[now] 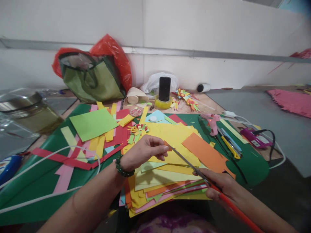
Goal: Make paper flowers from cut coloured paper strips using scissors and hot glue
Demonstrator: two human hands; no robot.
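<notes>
My left hand [147, 149], with a dark green bead bracelet at its wrist, pinches a small orange piece of paper [167, 145] above the paper stack. In my right hand [220, 184] is a pair of red-handled scissors [188, 163], the long narrow blades pointing up and left. Their tip meets or nearly meets the orange piece; I cannot tell whether it lies between the blades. Beneath both hands is a thick stack of coloured paper [155, 181], mostly yellow. A larger orange sheet [204, 150] with a cut edge rests on the stack's right side.
A pink glue gun [212, 122], a yellow cutter [230, 147] and a purple power adapter [256, 137] lie to the right. Paper strips and a green sheet [93, 122] cover the left. Behind stand a phone [164, 88] and a green bag [97, 81]. A white cable [73, 147] crosses the left.
</notes>
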